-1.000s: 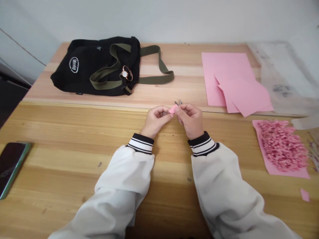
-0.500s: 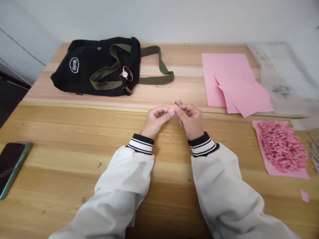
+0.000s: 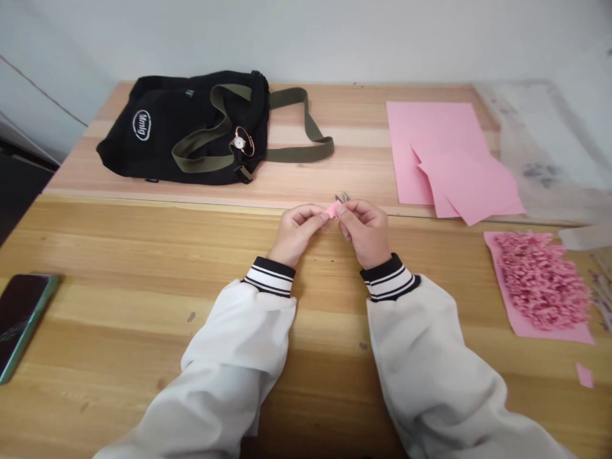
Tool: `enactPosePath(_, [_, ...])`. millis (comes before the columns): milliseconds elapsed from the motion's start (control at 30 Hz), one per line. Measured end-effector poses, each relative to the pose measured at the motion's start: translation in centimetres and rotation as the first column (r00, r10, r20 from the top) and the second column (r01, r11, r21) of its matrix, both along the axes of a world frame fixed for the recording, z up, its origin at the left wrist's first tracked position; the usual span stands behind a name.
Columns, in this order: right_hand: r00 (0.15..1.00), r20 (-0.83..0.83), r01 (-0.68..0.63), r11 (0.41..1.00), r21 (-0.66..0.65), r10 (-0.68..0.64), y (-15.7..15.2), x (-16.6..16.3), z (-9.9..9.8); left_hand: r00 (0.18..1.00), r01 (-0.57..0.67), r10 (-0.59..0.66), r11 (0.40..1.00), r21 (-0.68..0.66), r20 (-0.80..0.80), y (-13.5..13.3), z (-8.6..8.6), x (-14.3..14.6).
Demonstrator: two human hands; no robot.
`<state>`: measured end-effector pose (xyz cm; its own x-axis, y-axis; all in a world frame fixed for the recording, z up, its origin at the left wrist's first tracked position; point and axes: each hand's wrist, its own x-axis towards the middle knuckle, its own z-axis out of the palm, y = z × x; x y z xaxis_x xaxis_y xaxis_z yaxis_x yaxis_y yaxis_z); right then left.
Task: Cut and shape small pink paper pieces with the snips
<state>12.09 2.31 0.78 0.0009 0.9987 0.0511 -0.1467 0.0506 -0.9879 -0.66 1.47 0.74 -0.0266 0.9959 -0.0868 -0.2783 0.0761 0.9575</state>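
My left hand [image 3: 297,233] and my right hand [image 3: 367,229] meet over the middle of the wooden table [image 3: 143,268]. Both pinch a small pink paper piece [image 3: 333,210] between thumb and fingertips, with the other fingers curled. Just behind the paper, the tips of a small metal tool [image 3: 342,197] lie on the table, mostly hidden by my right hand.
A black bag [image 3: 191,127] with olive straps and a wristwatch [image 3: 243,141] lies at the back left. Pink paper sheets [image 3: 444,156] lie at the back right. A pile of pink folded bits [image 3: 542,280] rests on a pink sheet at right. A phone [image 3: 19,319] sits at left.
The fingers shifted slightly on the pink paper piece; the hands and everything else stay where they were.
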Motion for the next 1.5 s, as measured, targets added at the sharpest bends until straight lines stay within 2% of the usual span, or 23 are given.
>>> enactPosePath(333, [1.0, 0.004, -0.008, 1.0, -0.009, 0.009, -0.14, 0.02, 0.11, 0.998, -0.013, 0.014, 1.0, 0.015, -0.053, -0.05, 0.03, -0.03])
enactPosePath(800, [1.0, -0.016, -0.003, 1.0, 0.009, 0.003, -0.08, 0.02, 0.13, 0.999, 0.0, 0.002, 0.999, 0.053, -0.038, 0.06, 0.1, 0.07])
enactPosePath(1500, [1.0, -0.02, 0.006, 1.0, 0.005, -0.006, 0.0, -0.01, 0.0, 0.997, -0.041, 0.043, 0.999, 0.02, -0.062, 0.02, 0.08, 0.17])
